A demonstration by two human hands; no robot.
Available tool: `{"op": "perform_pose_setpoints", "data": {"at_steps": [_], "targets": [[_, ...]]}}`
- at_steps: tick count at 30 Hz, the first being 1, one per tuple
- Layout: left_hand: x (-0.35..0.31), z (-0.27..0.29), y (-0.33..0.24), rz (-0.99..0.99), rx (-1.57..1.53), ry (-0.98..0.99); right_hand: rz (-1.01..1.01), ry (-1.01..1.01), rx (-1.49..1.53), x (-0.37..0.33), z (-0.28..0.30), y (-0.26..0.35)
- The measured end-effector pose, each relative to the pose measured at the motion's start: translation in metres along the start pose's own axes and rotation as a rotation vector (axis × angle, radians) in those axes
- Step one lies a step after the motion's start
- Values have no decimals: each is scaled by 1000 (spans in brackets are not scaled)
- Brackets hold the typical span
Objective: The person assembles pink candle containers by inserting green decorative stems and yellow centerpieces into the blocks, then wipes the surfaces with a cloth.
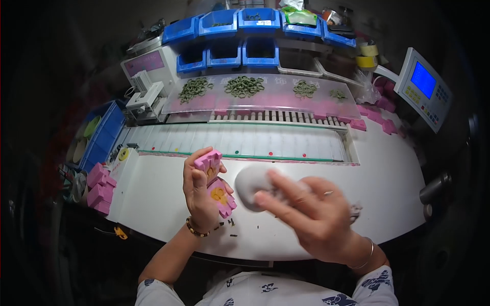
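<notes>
In my left hand [200,188] a pink two-part mould [223,204] is spread like an opened book. Its inner faces turn to the right and show yellowish-brown cavities. The left fingers are wrapped behind and around it. To the right of the mould, my right hand [319,214] grips a pale grey-white rounded thing [249,187], smeared by motion. Thumb and finger press on its near side; its kind cannot be made out. Small dark scraps [230,222] lie on the white table [168,204] below the mould.
Green rings [245,86] lie in heaps on a translucent shelf, with blue bins [218,21] above. Several pink mould blocks [102,188] are stacked at the left. A control panel with a blue screen [423,79] stands at the right, behind a roller strip [275,118].
</notes>
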State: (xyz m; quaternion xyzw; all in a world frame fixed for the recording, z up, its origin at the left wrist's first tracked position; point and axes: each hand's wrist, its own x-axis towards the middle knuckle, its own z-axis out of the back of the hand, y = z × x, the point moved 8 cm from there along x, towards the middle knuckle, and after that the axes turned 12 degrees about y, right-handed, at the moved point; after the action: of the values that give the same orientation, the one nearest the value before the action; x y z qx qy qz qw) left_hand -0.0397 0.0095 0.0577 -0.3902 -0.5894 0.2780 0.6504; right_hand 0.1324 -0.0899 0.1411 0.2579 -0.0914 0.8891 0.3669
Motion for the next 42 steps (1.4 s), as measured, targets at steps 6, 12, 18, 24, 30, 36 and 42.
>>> {"op": "perform_pose_setpoints", "data": {"at_steps": [6, 12, 18, 24, 30, 36, 42], "targets": [[1, -21, -30, -273, 127, 156, 71, 141, -161, 2, -34, 33], [-4, -22, 5, -20, -155, 95, 88, 338, -95, -14, -44, 20], [2, 22, 36, 149, -263, -80, -171, 482, -171, -49, -45, -44], [-13, -4, 63, 527, -494, 37, -457, 533, -331, -100, -48, -103], [-17, -32, 52, 404, -252, 190, -340, 300, 63, -52, -46, -86], [-25, -64, 24, 160, -155, 415, -384, 46, 835, -18, -73, -67], [-26, -53, 23, 170, -163, 380, -321, -73, 755, -14, -69, -62]]}}
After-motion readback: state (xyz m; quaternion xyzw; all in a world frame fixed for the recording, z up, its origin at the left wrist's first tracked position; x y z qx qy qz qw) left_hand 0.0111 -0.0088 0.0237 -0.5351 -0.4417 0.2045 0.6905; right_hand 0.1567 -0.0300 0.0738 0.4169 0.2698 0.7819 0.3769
